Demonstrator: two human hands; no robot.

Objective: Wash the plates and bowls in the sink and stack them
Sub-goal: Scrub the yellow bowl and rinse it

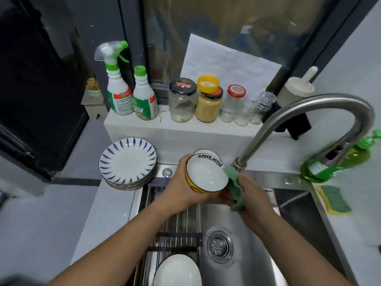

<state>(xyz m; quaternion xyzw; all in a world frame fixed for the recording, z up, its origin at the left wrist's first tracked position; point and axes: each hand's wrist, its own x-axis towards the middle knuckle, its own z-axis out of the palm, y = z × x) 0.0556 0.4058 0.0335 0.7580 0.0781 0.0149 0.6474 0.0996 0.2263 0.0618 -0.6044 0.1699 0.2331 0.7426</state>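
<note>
done: blue-patterned white plates (127, 164) stacked on table | now: left hand (179, 178) grips yellow-white ceramic bowl (206, 175), right hand (250, 195) grips green cloth (236, 188) | left: white bowl (178, 271) in steel sink (237, 219)

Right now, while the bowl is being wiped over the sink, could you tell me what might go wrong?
1. The left hand alone grips the tilted bowl while the right hand rubs it with the green cloth; if slippery, it might drop into the sink.
2. The faucet spout hangs beside the bowl's rim, so a swing could chip it.
3. The stack of plates sits at the edge of the counter near the left forearm; a nudge could shift it.
</note>
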